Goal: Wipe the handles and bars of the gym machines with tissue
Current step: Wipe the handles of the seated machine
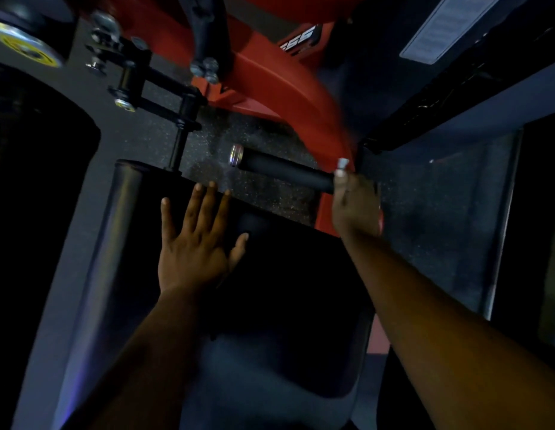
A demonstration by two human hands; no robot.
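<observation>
Two hands: both in view, well apart.
Left hand (pixel 195 243): fingers straight and spread, palm flat on the black pad (pixel 285 274).
Right hand (pixel 356 203): curled at the inner end of the black handle (pixel 285 172), pinching a scrap of white tissue (pixel 342 165) at its fingertips.
Handle: reaches left from the right hand, chrome cap at the far end, above the left hand's fingertips.
Red frame (pixel 285 88): behind the handle.

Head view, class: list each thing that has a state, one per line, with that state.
Left hand: open, fingers straight, flat on the black pad.
Right hand: gripping the handle's inner end.
Handle: bare along its length, metal cap exposed.
Tissue: small piece at the right fingertips.
</observation>
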